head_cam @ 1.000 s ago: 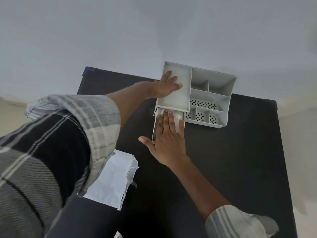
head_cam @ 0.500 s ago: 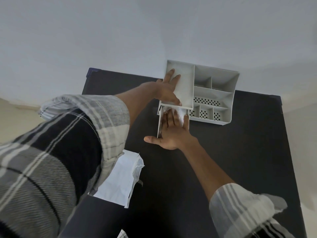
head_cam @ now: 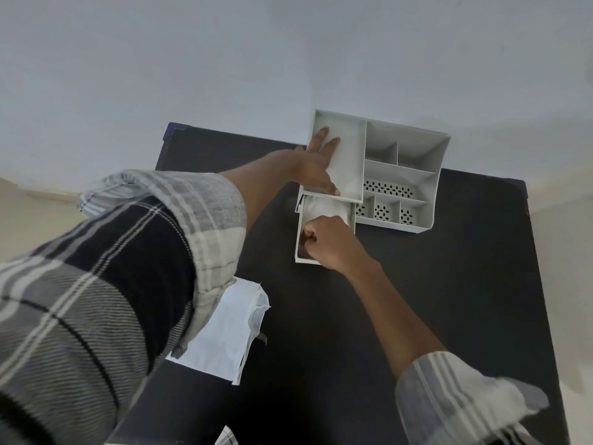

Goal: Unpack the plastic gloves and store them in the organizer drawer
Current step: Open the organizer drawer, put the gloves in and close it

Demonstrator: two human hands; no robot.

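Note:
A grey plastic organizer (head_cam: 404, 175) stands at the far edge of the dark table. Its drawer (head_cam: 300, 242) is pulled out toward me at the organizer's left front. A wad of clear plastic gloves (head_cam: 324, 205) lies in the back part of the drawer. My left hand (head_cam: 317, 165) rests flat on the organizer's large left compartment, fingers spread, holding it down. My right hand (head_cam: 327, 240) is curled into a fist over the drawer's front part, in front of the gloves. What its fingers hold, if anything, is hidden.
An opened white plastic packet (head_cam: 227, 332) lies on the dark table (head_cam: 449, 300) near my left elbow. The organizer backs onto a pale wall (head_cam: 288, 59). My plaid left sleeve (head_cam: 96, 284) fills the lower left of the view.
My right hand was flat, pressing the gloves into the drawer; it has now pulled back toward the drawer's front and curled into a fist. The drawer looks further out. My left hand stays on the organizer.

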